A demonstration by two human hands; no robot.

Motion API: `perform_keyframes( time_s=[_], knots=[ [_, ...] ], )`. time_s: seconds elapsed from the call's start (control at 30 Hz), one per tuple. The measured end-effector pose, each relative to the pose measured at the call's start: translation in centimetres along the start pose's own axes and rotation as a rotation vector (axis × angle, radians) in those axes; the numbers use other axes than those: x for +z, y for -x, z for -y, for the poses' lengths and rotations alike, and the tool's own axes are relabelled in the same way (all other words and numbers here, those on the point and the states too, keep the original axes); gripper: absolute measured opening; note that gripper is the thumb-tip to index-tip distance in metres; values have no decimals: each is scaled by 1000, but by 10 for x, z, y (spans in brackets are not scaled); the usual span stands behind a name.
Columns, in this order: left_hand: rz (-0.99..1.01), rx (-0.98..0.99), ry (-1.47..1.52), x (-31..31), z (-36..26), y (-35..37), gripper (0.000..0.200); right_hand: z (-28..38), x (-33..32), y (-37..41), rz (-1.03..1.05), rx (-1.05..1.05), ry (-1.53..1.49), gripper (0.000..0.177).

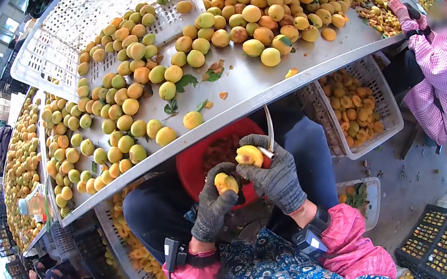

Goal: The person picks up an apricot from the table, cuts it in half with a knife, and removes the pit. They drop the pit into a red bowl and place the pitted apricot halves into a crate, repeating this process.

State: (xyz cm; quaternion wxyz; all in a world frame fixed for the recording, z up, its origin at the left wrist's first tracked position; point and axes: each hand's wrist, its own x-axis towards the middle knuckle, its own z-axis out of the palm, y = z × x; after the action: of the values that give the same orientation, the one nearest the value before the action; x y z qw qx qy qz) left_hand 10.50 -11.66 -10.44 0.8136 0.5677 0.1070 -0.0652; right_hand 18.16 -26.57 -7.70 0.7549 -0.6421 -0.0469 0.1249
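My left hand [215, 204], in a grey knitted glove, is closed round a yellow apricot half [226, 183], cut side partly showing. Just above it, my right hand [276, 173], gloved alike, holds another apricot half [249, 155] between thumb and fingers. A thin curved knife [268, 127] also sits in my right hand, its pale blade pointing up and away; the fingers hide part of its handle. Both hands are over a red basin [188, 163] between my knees, with dark reddish-brown pits or scraps [223, 150] inside.
A metal table [242, 93] heaped with whole apricots [266, 7] edges my work spot. On it, a white crate [52, 65] lies tipped. Crates of halved apricots [355, 110] stand below, right and left. A co-worker in a pink checked top [445, 86] sits at upper right; black trays [436, 243] lie at far right.
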Motion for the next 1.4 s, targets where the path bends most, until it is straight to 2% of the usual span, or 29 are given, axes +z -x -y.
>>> perform_keyframes(
  time_s=[0.1, 0.23, 0.33, 0.4, 0.47, 0.53, 0.63, 0.7, 0.77, 0.83, 0.87, 1.03, 1.1, 1.27, 1.4],
  knots=[
    [31, -19, -144, -5, -9, 6, 61, 0, -7, -1, 15, -37, 102, 41],
    [44, 42, -149, 5, -13, 4, 57, 1, -3, 3, 108, -27, 122, 40],
    [-53, 62, -263, 12, -12, 4, 55, -2, 1, 6, 127, -21, 150, 38],
    [-134, -8, -460, 13, -10, 2, 53, -8, 1, 5, 125, -28, 167, 38],
    [-124, 34, -564, 16, -14, 0, 53, -15, 0, 3, 122, -35, 180, 38],
    [-108, 82, -666, 16, -14, -2, 53, -18, -3, 2, 167, 10, 188, 37],
    [-61, 4, -827, 11, -14, -3, 56, -20, -5, 2, 194, 90, 145, 37],
    [-44, 66, -901, 13, -21, -3, 58, -21, -8, 1, 195, 140, 101, 37],
    [-60, 20, -856, 16, -32, -5, 55, -12, -10, 0, 200, 185, 58, 37],
    [-85, -23, -808, 14, -33, -7, 52, 10, -11, -2, 191, 336, -5, 39],
    [-106, -2, -864, 9, -28, -7, 51, -12, -11, -2, 204, 222, 11, 43],
    [-174, 60, -1036, 7, -19, -5, 52, -18, -6, 2, 209, 212, 53, 46],
    [-207, 86, -1214, 13, -23, -1, 53, -19, -4, 2, 204, 191, 101, 47],
    [-216, 135, -1289, 8, -23, 3, 53, -26, 2, 4, 213, 108, 124, 45],
    [-222, 235, -1320, 10, -25, 8, 51, -34, -1, 2, 234, 127, 166, 43]
  ],
)
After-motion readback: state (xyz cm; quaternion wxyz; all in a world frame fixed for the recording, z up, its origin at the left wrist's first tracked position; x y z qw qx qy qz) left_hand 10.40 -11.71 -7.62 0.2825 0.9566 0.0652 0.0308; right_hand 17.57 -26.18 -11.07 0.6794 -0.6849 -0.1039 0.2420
